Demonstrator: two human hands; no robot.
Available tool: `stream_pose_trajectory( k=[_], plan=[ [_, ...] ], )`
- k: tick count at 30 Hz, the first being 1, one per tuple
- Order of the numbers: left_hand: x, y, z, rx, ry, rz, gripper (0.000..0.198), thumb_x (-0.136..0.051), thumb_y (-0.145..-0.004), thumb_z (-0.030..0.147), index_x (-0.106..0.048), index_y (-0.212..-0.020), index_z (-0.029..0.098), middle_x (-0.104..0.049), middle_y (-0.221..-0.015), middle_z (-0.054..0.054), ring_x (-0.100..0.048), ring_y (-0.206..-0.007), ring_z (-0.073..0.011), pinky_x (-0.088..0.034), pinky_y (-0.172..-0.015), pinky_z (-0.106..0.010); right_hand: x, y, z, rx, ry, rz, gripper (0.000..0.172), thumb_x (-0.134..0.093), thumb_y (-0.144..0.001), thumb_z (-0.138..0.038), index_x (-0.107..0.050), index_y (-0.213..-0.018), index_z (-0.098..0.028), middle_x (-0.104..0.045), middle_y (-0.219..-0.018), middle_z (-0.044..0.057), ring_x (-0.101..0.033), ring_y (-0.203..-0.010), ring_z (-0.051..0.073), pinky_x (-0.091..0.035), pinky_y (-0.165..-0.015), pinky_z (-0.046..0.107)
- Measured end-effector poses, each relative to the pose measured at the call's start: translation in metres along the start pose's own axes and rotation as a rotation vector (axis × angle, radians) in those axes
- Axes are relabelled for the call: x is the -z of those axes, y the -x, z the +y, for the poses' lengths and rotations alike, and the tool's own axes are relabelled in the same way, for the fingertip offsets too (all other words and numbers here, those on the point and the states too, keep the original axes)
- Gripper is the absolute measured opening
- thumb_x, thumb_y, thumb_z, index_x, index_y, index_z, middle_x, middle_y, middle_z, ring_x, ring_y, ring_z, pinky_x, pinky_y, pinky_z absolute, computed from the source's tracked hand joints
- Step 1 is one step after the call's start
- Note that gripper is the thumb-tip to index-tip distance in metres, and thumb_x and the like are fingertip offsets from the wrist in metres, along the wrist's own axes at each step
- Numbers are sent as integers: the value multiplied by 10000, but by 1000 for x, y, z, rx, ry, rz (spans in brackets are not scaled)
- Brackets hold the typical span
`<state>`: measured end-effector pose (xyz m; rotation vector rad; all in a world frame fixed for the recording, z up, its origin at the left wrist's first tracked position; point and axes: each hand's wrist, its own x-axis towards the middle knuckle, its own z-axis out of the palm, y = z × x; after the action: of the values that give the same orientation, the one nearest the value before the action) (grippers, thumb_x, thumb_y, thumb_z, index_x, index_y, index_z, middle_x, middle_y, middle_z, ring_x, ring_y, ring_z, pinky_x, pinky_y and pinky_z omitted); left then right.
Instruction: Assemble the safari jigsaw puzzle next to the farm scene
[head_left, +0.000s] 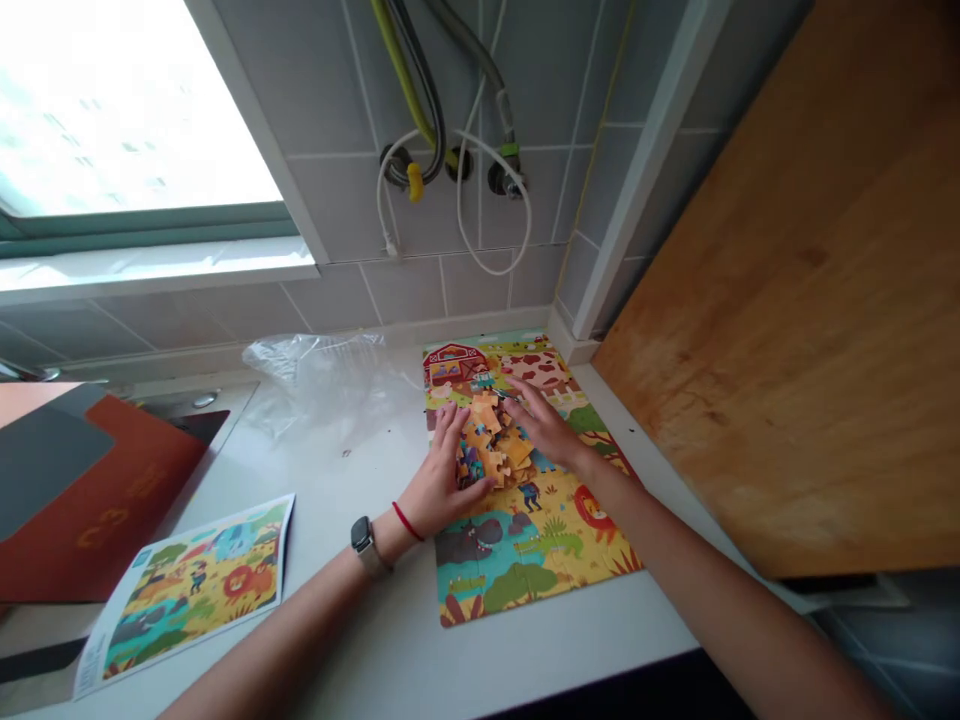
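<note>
A colourful animal puzzle (551, 545) lies flat on the white counter (360, 490), showing a barn, a hippo, a crocodile and a lion. On its middle sits a heap of loose puzzle pieces (496, 465), mostly orange. My left hand (442, 480) rests at the heap's left side, fingers spread, with a watch and a red band at the wrist. At the heap's upper right is my right hand (544, 425), its fingers stretched out and apart near the pieces. Neither hand shows anything gripped.
A clear plastic bag (319, 375) lies behind on the left. A printed picture sheet (202, 590) is at the front left, beside a red and grey box (97, 500). A wooden board (817, 300) stands on the right. Hoses and a white cable (457, 190) hang at the tiled wall.
</note>
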<state>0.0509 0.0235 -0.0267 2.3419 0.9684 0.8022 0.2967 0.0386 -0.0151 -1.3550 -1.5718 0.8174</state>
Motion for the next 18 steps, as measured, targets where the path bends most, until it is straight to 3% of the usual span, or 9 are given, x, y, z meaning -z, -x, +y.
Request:
stream_pose_trajectory(
  k=[5,9,14,18],
  plan=[
    [-13,-32,1,-33,-68,-62,1262,-844,-762,654,-80,-1690,268,-109,-1759,-214,-97,-1623,-444,-220,-1276,-691,-17,-2,-1,64,-1,-49,588,-547,-1003,-631,-564,-1488,-299,-542,-1580,93,-456,-1503,281,-335,-1270,486],
    [-22,-52,1,-71,-65,-124,1229,-848,-745,652,-168,-1677,230,-156,-1746,-232,-228,-1597,-446,-323,-1251,-650,-19,2,-2,57,23,60,493,-533,-1031,-544,-570,-1451,-288,-586,-1521,103,-530,-1429,257,-389,-1232,462],
    [-31,-48,9,-95,-89,-45,1170,-852,-769,600,-206,-1663,211,-135,-1749,-236,-256,-1591,-434,-359,-1247,-617,-21,7,-10,1,-47,150,402,-499,-1051,-482,-615,-1374,-274,-640,-1460,96,-577,-1378,255,-423,-1200,449],
    [-26,-38,15,-90,-101,-39,1142,-844,-798,586,-196,-1668,230,-100,-1760,-216,-246,-1598,-421,-358,-1255,-607,-21,10,-12,-41,-162,165,373,-525,-1032,-464,-663,-1316,-265,-675,-1424,84,-607,-1348,252,-456,-1176,430]
  ],
)
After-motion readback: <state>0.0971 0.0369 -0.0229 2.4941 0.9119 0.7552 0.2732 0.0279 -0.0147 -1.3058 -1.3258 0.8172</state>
